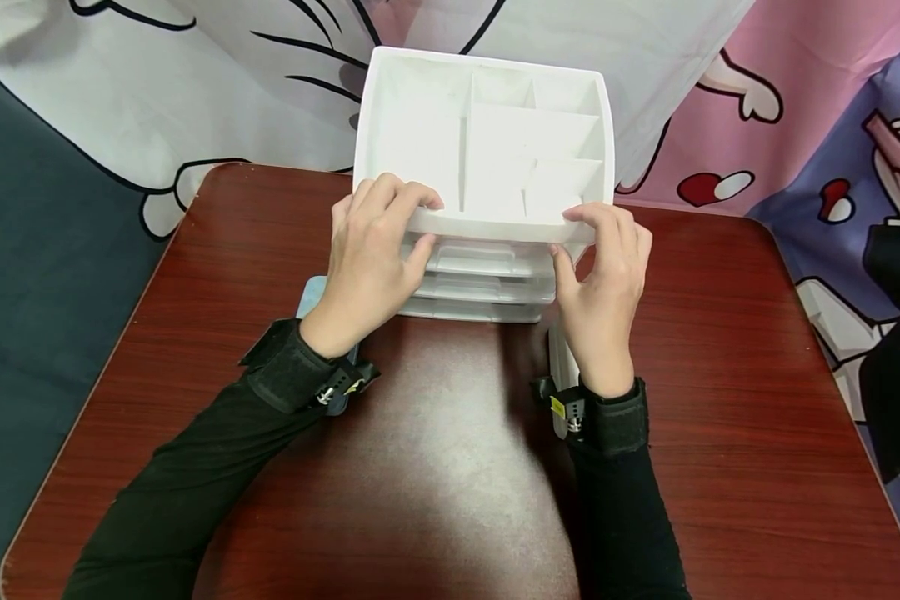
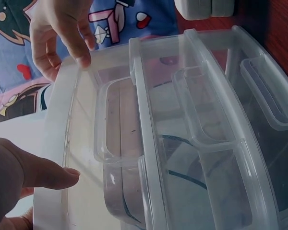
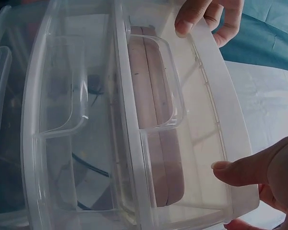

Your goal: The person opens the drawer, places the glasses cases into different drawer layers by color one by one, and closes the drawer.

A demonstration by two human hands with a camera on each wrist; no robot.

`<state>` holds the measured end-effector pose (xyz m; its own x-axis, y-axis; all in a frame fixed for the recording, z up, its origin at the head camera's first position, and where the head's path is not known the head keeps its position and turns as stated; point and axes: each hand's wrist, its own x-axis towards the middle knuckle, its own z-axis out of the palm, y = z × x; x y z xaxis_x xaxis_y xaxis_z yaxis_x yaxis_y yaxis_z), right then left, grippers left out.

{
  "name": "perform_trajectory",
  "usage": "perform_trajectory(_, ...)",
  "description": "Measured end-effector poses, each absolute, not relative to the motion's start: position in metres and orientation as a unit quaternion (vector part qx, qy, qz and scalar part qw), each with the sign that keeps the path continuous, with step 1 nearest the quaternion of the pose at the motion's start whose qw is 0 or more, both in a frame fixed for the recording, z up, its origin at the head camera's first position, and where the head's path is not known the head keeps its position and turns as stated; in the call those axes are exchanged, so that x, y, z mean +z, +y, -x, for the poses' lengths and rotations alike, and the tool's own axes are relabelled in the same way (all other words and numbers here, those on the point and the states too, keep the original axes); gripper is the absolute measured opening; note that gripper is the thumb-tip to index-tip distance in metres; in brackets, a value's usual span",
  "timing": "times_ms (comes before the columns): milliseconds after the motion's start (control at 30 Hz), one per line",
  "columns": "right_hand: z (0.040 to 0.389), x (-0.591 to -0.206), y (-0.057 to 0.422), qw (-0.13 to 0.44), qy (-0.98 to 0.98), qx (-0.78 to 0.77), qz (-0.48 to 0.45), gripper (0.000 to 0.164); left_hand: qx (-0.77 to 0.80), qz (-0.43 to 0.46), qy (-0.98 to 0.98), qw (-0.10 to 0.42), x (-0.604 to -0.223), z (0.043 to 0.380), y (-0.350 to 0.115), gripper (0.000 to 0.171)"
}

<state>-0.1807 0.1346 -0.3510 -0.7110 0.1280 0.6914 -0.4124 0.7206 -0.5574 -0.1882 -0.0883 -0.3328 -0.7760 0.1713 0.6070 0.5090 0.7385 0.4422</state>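
Observation:
A white desktop drawer organizer (image 1: 495, 225) stands at the back of the table, with a divided tray on top and clear drawers (image 1: 487, 287) below. At the tray's front rim, my left hand (image 1: 375, 250) grips the left part, fingers over the edge and thumb underneath. My right hand (image 1: 607, 267) holds the right front corner the same way. Both thumbs show against the front below the rim in the wrist views. Through the top drawer's clear front, a pink case (image 3: 168, 172) is visible. Dark cord-like lines appear through the drawer below it.
A light-blue flat object (image 1: 311, 293) lies partly hidden under my left wrist. Beside my right wrist is a pale, long object (image 1: 561, 362), also partly covered. The reddish-brown table (image 1: 720, 375) has a cartoon-print cloth (image 1: 232, 92) behind it.

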Motion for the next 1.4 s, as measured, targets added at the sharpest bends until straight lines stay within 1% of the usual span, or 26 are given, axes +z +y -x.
perform_trajectory(700, 0.1827, -0.3533, 0.1313, 0.384, -0.847, 0.358, -0.080, 0.030, -0.284, 0.172, -0.900, 0.281, -0.3307, 0.1887, -0.0825, 0.020)
perform_trajectory(1400, 0.1793, -0.3500, 0.1331, 0.366, -0.846, 0.376, -0.095, 0.033, -0.297, 0.171, -0.897, 0.280, -0.3323, 0.1854, -0.0838, 0.024)
